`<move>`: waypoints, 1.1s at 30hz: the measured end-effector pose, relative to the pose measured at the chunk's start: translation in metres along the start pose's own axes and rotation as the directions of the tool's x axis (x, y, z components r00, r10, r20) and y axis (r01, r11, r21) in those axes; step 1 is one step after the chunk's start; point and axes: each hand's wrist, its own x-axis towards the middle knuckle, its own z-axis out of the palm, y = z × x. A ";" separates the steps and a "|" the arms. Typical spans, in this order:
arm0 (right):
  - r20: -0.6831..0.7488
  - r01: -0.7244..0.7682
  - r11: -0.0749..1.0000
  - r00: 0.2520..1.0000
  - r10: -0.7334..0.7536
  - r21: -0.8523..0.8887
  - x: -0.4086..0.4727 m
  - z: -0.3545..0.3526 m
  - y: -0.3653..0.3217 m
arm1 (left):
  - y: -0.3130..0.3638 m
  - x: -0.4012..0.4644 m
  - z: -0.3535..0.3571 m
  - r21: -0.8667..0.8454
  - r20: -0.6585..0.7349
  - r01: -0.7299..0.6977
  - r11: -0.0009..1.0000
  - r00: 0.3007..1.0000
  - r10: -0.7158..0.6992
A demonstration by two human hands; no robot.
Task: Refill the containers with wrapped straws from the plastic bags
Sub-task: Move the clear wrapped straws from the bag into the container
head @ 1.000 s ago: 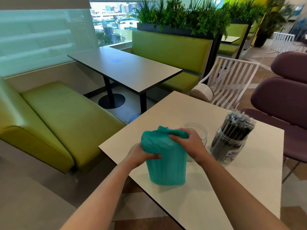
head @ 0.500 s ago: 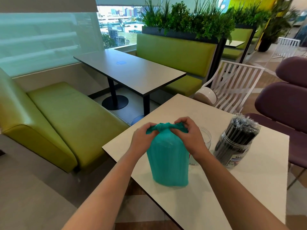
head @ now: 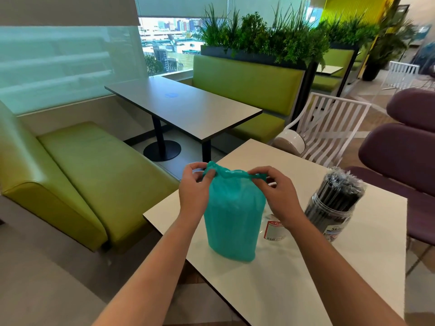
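Observation:
A teal plastic bag [head: 231,217] stands upright on the white table [head: 294,278]. My left hand [head: 194,191] pinches the left end of the bag's bunched top, and my right hand [head: 280,196] pinches the right end, stretching it sideways. Behind the bag and my right wrist sits a clear container [head: 274,228] with a red and white label, mostly hidden. To the right stands a second clear container [head: 329,217] packed with black wrapped straws [head: 341,187] sticking out of its top.
A white slatted chair [head: 329,128] stands past the table's far edge, purple chairs [head: 397,156] on the right. A green bench [head: 94,165] and a grey table [head: 188,109] lie to the left, beyond a gap of floor.
Both hands have moved from the bag's sides up to its top and pulled apart, spreading the bunched opening. The bag now stands taller and straighter.

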 end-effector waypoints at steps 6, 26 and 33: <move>0.100 0.019 0.987 0.995 -0.003 -0.160 0.000 0.005 -0.003 | 0.002 -0.004 -0.002 0.184 0.082 -0.151 0.971 0.987 0.137; 0.085 0.053 0.892 0.996 -0.016 -0.449 -0.004 0.011 -0.012 | 0.006 -0.015 -0.008 0.324 0.198 -0.162 0.932 0.975 0.101; 0.039 -0.016 0.832 0.998 0.045 -0.554 -0.009 0.018 -0.008 | 0.002 -0.016 -0.010 0.485 0.369 -0.220 0.846 0.929 0.031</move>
